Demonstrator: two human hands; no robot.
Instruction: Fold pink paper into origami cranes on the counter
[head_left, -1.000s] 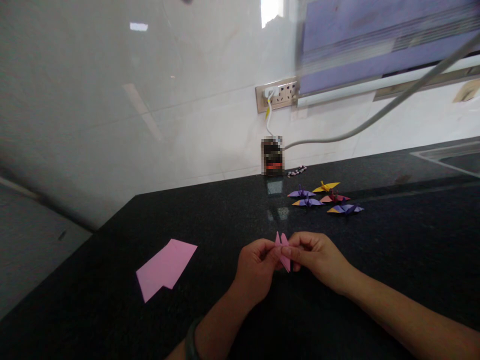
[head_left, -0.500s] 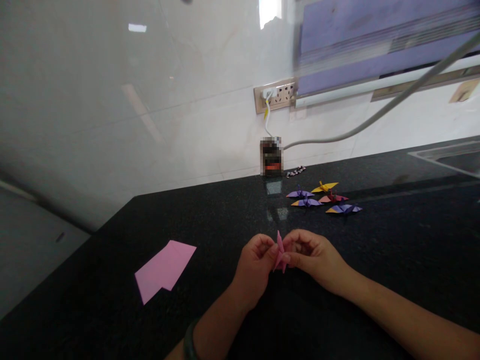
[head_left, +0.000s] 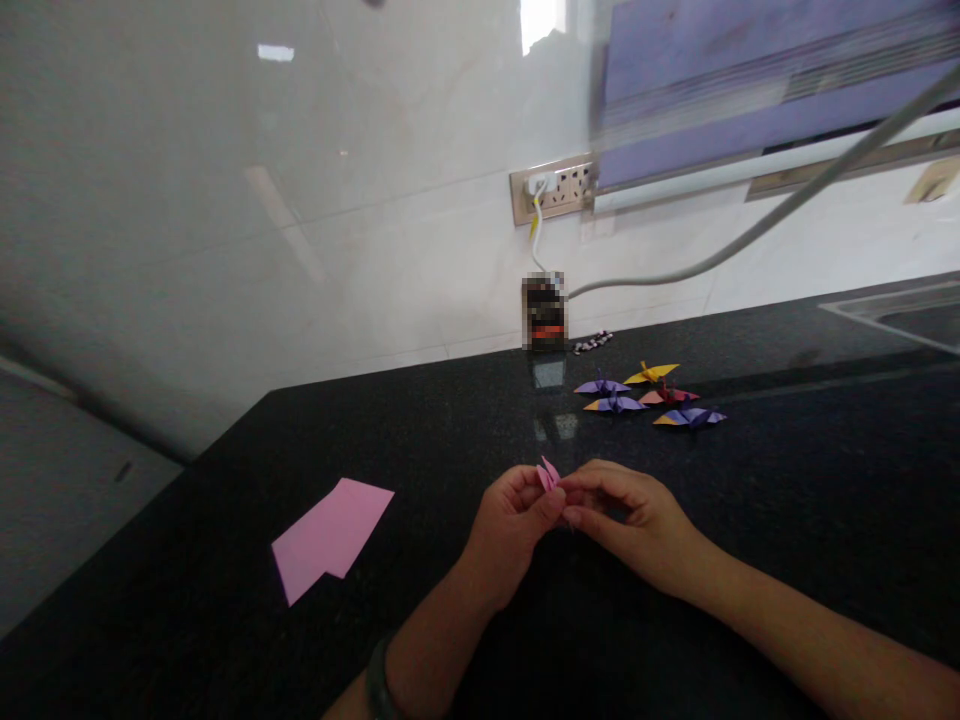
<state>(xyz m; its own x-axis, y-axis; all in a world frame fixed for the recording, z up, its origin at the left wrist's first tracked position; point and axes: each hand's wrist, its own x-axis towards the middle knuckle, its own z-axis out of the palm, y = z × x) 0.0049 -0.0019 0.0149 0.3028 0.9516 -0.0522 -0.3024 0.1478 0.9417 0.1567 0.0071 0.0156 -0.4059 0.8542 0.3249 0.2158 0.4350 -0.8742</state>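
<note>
A small folded pink paper piece (head_left: 548, 474) is pinched between both my hands just above the black countertop (head_left: 787, 500). My left hand (head_left: 511, 530) grips it from the left with curled fingers. Pressing on it from the right, my right hand (head_left: 634, 520) has its fingers closed, and only the paper's tip shows above the fingertips. A flat stack of pink paper sheets (head_left: 330, 535) lies on the counter to the left of my hands.
Several finished paper cranes (head_left: 646, 397), purple, yellow and red, sit at the back of the counter. Behind them a dark blurred object (head_left: 545, 312) leans on the white tiled wall under a power socket (head_left: 553, 188) with a white cable. A bead string (head_left: 594, 343) lies nearby.
The pink paper has been folded down smaller and turned; it stood up as a tall double point before, and now only a short tip sticks out above my closed fingers.
</note>
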